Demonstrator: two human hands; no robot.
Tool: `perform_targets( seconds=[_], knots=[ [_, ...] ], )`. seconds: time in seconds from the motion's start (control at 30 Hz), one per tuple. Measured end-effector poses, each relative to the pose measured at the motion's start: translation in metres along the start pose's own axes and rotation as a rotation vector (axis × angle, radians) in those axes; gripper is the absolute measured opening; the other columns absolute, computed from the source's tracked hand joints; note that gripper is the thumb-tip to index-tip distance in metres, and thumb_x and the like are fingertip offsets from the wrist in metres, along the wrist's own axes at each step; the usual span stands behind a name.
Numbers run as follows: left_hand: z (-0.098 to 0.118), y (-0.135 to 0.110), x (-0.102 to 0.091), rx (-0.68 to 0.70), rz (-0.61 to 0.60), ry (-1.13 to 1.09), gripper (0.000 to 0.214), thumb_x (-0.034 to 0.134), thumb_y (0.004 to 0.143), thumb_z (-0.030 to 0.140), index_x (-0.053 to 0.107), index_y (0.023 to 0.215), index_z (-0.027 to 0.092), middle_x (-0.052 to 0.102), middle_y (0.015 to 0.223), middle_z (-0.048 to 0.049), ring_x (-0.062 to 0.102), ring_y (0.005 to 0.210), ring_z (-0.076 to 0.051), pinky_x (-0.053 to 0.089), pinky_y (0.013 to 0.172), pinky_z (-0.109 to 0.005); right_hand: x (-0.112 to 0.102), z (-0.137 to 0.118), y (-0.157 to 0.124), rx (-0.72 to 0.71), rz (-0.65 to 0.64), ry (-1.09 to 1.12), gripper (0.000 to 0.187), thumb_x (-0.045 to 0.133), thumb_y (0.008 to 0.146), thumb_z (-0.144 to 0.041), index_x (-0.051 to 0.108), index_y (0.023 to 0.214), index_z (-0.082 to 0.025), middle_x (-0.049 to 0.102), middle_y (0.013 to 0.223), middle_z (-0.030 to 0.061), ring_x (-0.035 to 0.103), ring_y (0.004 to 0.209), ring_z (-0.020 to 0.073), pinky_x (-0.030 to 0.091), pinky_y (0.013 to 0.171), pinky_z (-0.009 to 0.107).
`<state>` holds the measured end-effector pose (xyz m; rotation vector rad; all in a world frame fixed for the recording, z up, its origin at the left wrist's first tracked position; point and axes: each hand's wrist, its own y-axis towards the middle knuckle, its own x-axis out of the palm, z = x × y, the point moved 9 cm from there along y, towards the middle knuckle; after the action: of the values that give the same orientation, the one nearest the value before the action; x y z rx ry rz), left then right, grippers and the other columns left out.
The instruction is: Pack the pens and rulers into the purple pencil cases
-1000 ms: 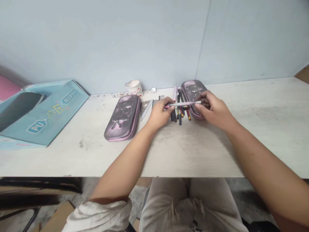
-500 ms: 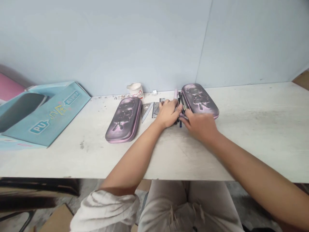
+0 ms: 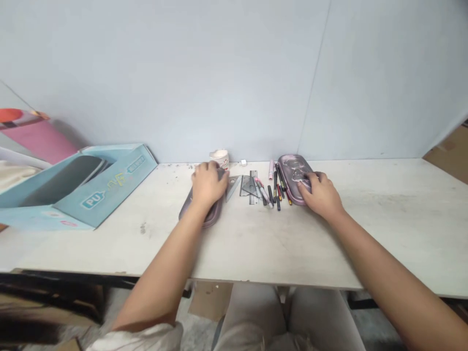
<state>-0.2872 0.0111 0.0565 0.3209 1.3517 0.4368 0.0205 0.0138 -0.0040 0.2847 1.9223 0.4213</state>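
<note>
My left hand (image 3: 208, 185) lies across the left dark pink-grey pencil case (image 3: 213, 218), fingers over its top and thumb along its right side. Much of that case is hidden under the hand. On the right pencil case (image 3: 292, 178), which has an embossed figure, my right hand (image 3: 321, 195) grips the right edge with the thumb on the lid. Between the cases lie clear rulers (image 3: 252, 187), a pink-and-white pen (image 3: 263, 192), several dark pens (image 3: 275, 187) and a pink tube (image 3: 271, 169).
A paper cup (image 3: 220, 158) stands behind the left case, with a small white block (image 3: 243, 162) near the wall. To the left sits an open light-blue box (image 3: 109, 195) holding something dark. A pink object (image 3: 46, 139) is behind it. The white table's (image 3: 263, 253) front edge is close to me.
Both hands have left the pens and rulers in the middle. My left hand moved left onto one pencil case, my right hand right onto the other. The view has shifted slightly.
</note>
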Motion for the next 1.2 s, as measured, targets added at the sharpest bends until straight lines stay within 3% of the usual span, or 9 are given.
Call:
perform_targets(
  seconds=[0.1,0.2,0.33,0.5,0.63,0.73,0.9,1.07,1.2],
  knots=[
    [-0.063,0.000,0.011,-0.272,-0.197,0.025,0.072,0.050,0.070,0.061,0.046,0.117,0.006,0.051,0.116,-0.0276,0.049,0.108,-0.040,0.040,0.083,-0.046,0.007,-0.020,-0.002,-0.049,-0.024,0.020,0.052,0.032,0.085,-0.048,0.049,0.120,-0.014,0.048,0.118,0.0180,0.049,0.102,0.0324,0.041,0.083,0.044],
    [-0.097,-0.009,0.031,-0.482,-0.415,-0.168,0.081,0.058,0.057,0.069,0.054,0.106,0.005,0.061,0.103,-0.0267,0.059,0.094,-0.038,0.046,0.073,-0.041,0.004,-0.043,-0.001,-0.128,0.026,0.069,0.052,0.031,0.087,-0.046,0.049,0.119,-0.009,0.050,0.113,0.0199,0.046,0.106,0.0318,0.038,0.089,0.043],
    [-0.099,-0.022,0.046,-0.624,-0.541,-0.593,0.053,0.070,0.053,0.058,0.063,0.078,0.013,0.069,0.073,-0.0151,0.065,0.071,-0.030,0.049,0.059,-0.035,-0.007,-0.070,-0.004,-0.232,0.085,0.114,0.048,0.035,0.086,-0.043,0.050,0.116,-0.009,0.051,0.112,0.0202,0.044,0.108,0.0326,0.037,0.092,0.045],
    [-0.075,-0.029,0.041,-0.582,-0.576,-1.081,0.047,0.070,0.062,0.050,0.060,0.087,0.012,0.070,0.080,-0.0137,0.066,0.073,-0.023,0.054,0.064,-0.031,-0.031,-0.089,-0.002,-0.310,0.101,0.200,0.038,0.037,0.086,-0.040,0.055,0.106,-0.013,0.055,0.104,0.0161,0.048,0.103,0.0292,0.038,0.089,0.044],
    [-0.031,-0.024,0.002,-0.256,-0.541,-1.167,0.058,0.064,0.067,0.054,0.054,0.108,0.014,0.069,0.094,-0.0118,0.065,0.083,-0.022,0.053,0.073,-0.032,-0.070,-0.103,0.005,-0.368,0.117,0.330,0.032,0.037,0.086,-0.037,0.059,0.096,-0.017,0.059,0.097,0.0114,0.053,0.096,0.0239,0.041,0.086,0.040],
    [0.030,-0.038,-0.021,0.078,-0.749,-1.017,0.055,0.061,0.071,0.052,0.055,0.113,0.017,0.066,0.103,-0.0094,0.063,0.090,-0.022,0.051,0.076,-0.031,-0.108,-0.116,0.006,-0.418,0.104,0.462,0.027,0.042,0.084,-0.034,0.058,0.100,-0.019,0.059,0.103,0.0094,0.054,0.097,0.0209,0.045,0.080,0.037],
    [0.120,-0.062,-0.046,0.532,-0.922,-0.678,0.046,0.068,0.064,0.043,0.063,0.105,0.023,0.066,0.105,-0.0026,0.061,0.093,-0.021,0.047,0.076,-0.025,-0.128,-0.135,-0.017,-0.598,-0.411,0.537,0.028,0.047,0.082,-0.027,0.059,0.108,-0.026,0.062,0.109,0.0026,0.057,0.097,0.0160,0.047,0.079,0.032],
    [0.194,-0.076,-0.046,0.714,-1.018,-0.585,0.037,0.074,0.053,0.039,0.069,0.087,0.025,0.069,0.083,0.0029,0.063,0.077,-0.019,0.045,0.066,-0.022,-0.138,-0.097,-0.041,-0.563,-0.636,0.347,0.013,0.059,0.074,-0.029,0.066,0.083,-0.023,0.068,0.082,-0.0008,0.060,0.071,0.0136,0.046,0.060,0.025],
    [0.252,-0.081,-0.040,0.826,-0.982,-0.496,0.036,0.075,0.050,0.042,0.068,0.080,0.023,0.067,0.076,0.0019,0.062,0.072,-0.018,0.044,0.064,-0.021,-0.159,-0.052,-0.041,-0.501,-0.517,0.134,0.009,0.069,0.064,-0.027,0.064,0.060,-0.021,0.061,0.059,-0.0020,0.057,0.060,0.0131,0.041,0.054,0.025]
  ],
)
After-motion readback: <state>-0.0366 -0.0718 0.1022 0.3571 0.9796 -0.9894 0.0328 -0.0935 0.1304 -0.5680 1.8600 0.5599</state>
